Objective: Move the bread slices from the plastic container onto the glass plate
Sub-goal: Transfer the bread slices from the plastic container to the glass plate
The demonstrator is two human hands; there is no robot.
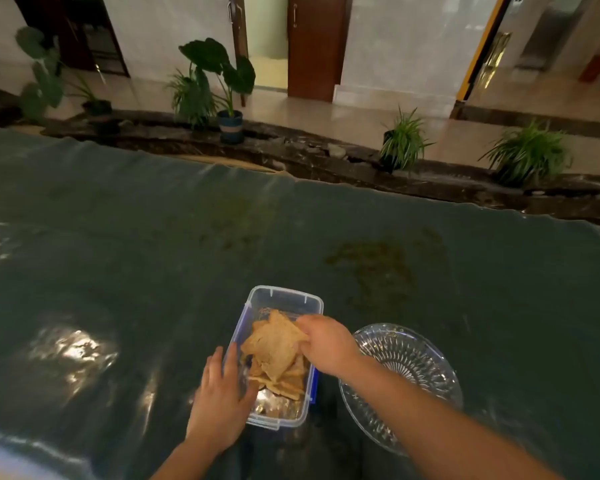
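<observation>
A clear plastic container (284, 299) with blue clips sits on the dark green table near me. Several toasted bread slices (274, 351) are piled inside it. My right hand (326, 344) reaches over the container and pinches the top slice at its right edge. My left hand (219, 396) grips the container's left wall, thumb over the rim. An empty cut-glass plate (413, 362) lies just right of the container, partly hidden under my right forearm.
The green cloth-covered table (153, 254) stretches far to the left and back, with a brownish stain (371, 261) behind the plate. Beyond the far edge are potted plants (222, 88) and a tiled floor.
</observation>
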